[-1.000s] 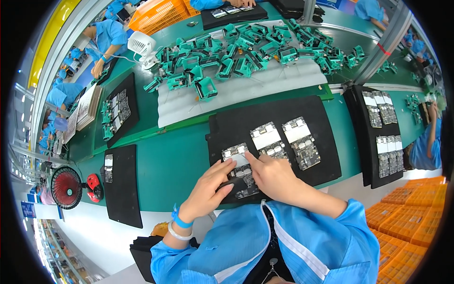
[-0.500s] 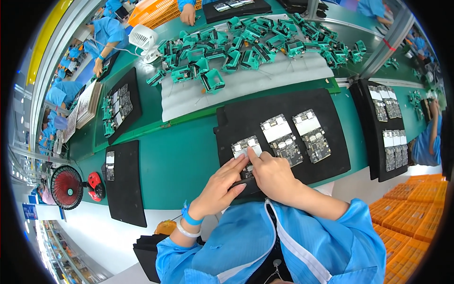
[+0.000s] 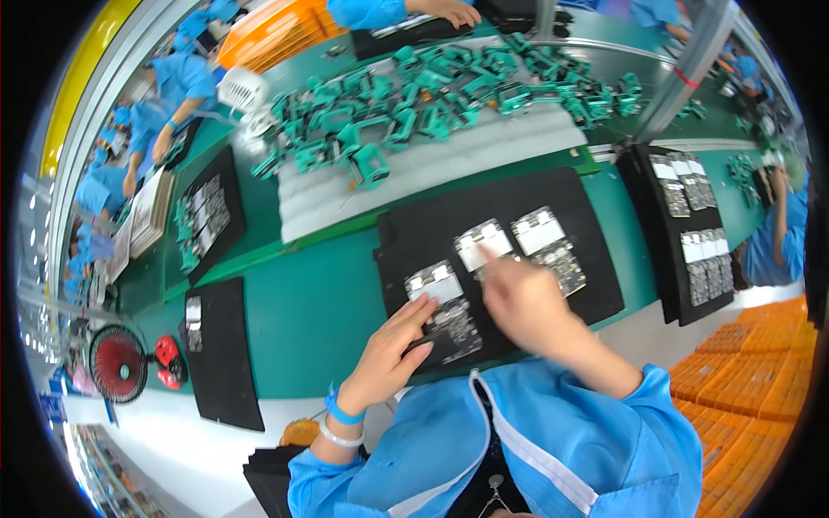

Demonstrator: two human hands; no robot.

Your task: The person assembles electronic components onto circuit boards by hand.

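on the black mat (image 3: pixel 596 216) in front of me, seen from my head camera, three small circuit boards lie side by side: my left hand (image 3: pixel 389 358) rests open with its fingertips on the nearest board (image 3: pixel 445 311), gripping nothing, while my right hand (image 3: pixel 527 302) points a finger onto the middle board (image 3: pixel 485 246), the rest loosely curled and empty. these boards look thin, light, stiff and fragile, so i'd pinch them by the bare edges.
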